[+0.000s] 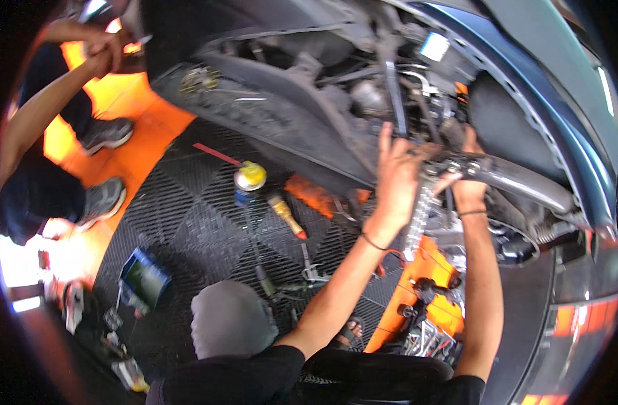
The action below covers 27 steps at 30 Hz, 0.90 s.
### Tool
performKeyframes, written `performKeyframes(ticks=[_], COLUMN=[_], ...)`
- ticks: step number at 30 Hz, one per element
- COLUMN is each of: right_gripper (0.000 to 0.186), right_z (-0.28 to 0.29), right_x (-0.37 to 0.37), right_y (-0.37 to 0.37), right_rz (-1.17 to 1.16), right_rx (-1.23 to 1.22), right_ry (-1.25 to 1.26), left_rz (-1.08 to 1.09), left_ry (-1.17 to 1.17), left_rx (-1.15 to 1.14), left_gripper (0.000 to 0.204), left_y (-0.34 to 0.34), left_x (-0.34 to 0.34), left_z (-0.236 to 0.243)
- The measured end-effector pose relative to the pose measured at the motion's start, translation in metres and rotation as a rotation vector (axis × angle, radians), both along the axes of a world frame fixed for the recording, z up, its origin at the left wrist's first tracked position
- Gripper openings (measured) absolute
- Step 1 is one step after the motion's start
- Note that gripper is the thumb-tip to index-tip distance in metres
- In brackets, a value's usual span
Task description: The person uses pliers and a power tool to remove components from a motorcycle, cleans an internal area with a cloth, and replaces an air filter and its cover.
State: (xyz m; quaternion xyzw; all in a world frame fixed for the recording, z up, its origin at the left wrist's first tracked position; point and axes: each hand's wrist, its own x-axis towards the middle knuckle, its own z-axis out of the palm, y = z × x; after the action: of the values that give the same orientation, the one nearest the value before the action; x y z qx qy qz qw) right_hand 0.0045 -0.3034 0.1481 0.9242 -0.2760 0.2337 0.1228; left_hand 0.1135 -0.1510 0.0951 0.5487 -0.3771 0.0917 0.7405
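Both of my hands are raised in the open front of a dark vehicle. My left hand (398, 177) is at the left end of a dark curved metal tube (525, 181), with one finger pointing up and the others bent over the bolted end. My right hand (468, 192) is closed around the tube from below, its fingers partly hidden behind it. Shiny bolts (453, 167) sit on the tube's end. A silver perforated metal strip (419, 219) hangs beside my left wrist. Just above my left fingertips, a long silver bar (395, 98) slopes among the engine parts.
A black plastic panel (268, 101) lies left of the engine parts. On the black mat are a yellow-topped can (250, 177), a brush (285, 214) and a blue box (145, 278). A person in a grey cap (231, 320) is close at lower left; another person's shoes (105, 202) show farther left.
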Motion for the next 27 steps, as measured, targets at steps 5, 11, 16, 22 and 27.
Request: performKeyframes(ticks=[5, 11, 16, 22, 27], right_gripper=[0.026, 0.032, 0.027, 0.020, 0.026], right_z=[0.018, 0.011, 0.009, 0.015, -0.001], right_x=[0.036, 0.031, 0.024, 0.030, 0.008], right_y=[0.024, 0.002, -0.008, 0.019, -0.028], right_rz=[-0.136, -0.095, -0.064, 0.029, 0.171], right_rx=[-0.508, -0.749, -0.708, -0.418, -0.442], right_ry=[0.482, 0.561, 0.498, 0.261, 0.095], left_rz=[-0.061, -0.077, -0.262, 0.097, 0.554], left_ry=[0.007, 0.004, -0.050, 0.219, 0.414], left_rx=[-0.063, -0.045, -0.001, -0.092, 0.597], left_gripper=[0.045, 0.045, 0.051, 0.022, 0.030], left_y=[0.009, 0.014, 0.063, 0.115, 0.097], left_x=[0.007, 0.004, 0.028, 0.131, 0.248], left_z=[0.000, -0.008, -0.020, -0.024, -0.025])
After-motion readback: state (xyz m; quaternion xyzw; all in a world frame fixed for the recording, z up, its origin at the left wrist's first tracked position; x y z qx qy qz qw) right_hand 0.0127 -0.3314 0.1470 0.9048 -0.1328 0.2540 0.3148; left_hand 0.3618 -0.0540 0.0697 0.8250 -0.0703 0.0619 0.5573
